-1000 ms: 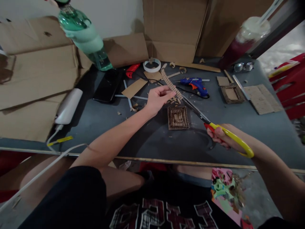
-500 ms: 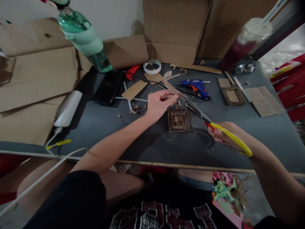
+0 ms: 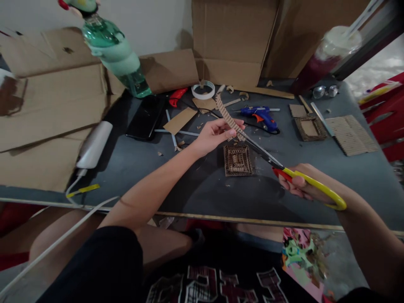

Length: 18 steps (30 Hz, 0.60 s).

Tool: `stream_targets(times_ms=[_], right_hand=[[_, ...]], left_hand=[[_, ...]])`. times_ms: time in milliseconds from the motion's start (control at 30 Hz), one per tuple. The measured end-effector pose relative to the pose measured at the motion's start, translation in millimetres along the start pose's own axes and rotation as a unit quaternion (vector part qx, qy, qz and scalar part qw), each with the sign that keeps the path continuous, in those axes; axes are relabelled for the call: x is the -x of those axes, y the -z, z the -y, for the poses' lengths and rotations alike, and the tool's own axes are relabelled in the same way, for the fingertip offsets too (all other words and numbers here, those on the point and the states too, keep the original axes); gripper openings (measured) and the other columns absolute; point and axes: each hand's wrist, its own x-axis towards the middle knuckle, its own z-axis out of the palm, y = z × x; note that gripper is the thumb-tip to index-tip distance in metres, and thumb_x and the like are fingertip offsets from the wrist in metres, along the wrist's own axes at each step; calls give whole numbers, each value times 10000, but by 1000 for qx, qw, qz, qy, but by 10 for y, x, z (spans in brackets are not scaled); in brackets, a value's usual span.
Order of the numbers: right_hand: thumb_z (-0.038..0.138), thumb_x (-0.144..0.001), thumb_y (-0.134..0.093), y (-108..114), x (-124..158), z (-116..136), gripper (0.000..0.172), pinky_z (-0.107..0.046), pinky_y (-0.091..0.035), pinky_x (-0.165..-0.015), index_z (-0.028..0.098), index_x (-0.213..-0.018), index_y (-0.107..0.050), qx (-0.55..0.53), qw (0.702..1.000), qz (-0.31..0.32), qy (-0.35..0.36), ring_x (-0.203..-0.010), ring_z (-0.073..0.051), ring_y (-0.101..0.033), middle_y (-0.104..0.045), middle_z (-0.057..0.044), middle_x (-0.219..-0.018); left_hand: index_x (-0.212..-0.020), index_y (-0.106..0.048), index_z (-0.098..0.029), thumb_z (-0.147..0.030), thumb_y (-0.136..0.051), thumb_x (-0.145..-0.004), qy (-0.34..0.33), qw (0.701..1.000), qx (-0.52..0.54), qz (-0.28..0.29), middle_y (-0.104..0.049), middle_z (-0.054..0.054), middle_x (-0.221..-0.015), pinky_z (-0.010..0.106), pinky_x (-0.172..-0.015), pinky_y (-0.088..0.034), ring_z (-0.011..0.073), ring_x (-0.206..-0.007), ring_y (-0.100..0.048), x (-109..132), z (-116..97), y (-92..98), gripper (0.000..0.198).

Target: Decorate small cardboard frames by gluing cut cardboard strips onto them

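Note:
My left hand (image 3: 214, 134) pinches a long ridged strip of corrugated cardboard (image 3: 224, 112) above the grey table (image 3: 195, 185). My right hand (image 3: 303, 185) is closed on the yellow handles of a pair of scissors (image 3: 284, 168), whose blades reach the strip's near end by my left fingers. Just below the blades lies a small square cardboard frame piece (image 3: 237, 160), flat on the table.
A blue glue gun (image 3: 260, 115), tape roll (image 3: 203, 89), red cutter (image 3: 176, 96), black phone (image 3: 145, 118) and cardboard scraps lie behind. A second frame (image 3: 309, 127) and a ridged sheet (image 3: 351, 134) sit at the right. A green bottle (image 3: 116, 54) and cardboard boxes (image 3: 233, 38) stand at the back.
My left hand has lifted the strip slightly and moved a little right. The scissors stay at the strip's near end, and my right hand has shifted slightly right.

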Motion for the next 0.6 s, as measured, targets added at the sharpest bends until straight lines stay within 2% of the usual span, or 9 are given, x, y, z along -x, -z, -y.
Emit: stream_targets(times_ms=[67,167,367,533,600], right_hand=[[996,-681,-332,4,-3,-69,808,-214,-272,-352,204,-695,-490,-5,999,18,45,-391,-68,-344,-433,41,-499],[934,-768,-333,24,-22,-195,780,-226,-282,-362,193,-784,-576,19,993,39,114,-410,-78,-346,-431,41,-534],[954,-719,-388,41,9,-272,861,-254,-334,-392,180,-995,-647,26,989,37,139,-476,-98,-375,-496,17,-662],[959,-707,-384,9,51,-200,807,-265,-378,-434,196,-825,-616,20,989,29,146,-543,-125,-465,-555,-21,-698],[962,-694,-389,-7,46,-221,822,-274,-423,-487,193,-857,-632,23,988,22,152,-587,-139,-506,-584,-33,-732]], left_hand=[[-1068,-748,-214,-501,-796,-760,7,1000,-1,15,-751,50,-1112,298,-930,-539,159,-1009,-696,-1,16,24,423],[-964,-772,-217,-447,-833,-728,11,999,8,38,-756,42,-1060,288,-885,-543,147,-944,-697,-6,16,47,335],[-904,-769,-171,-424,-888,-666,35,996,52,71,-737,26,-891,240,-784,-526,111,-813,-672,8,-36,-47,368],[-882,-756,-163,-479,-879,-675,36,994,65,75,-716,12,-859,205,-726,-491,84,-772,-647,17,-33,-102,397],[-886,-756,-169,-464,-882,-680,32,993,78,78,-715,7,-859,203,-749,-495,83,-790,-654,21,-42,-106,381]])
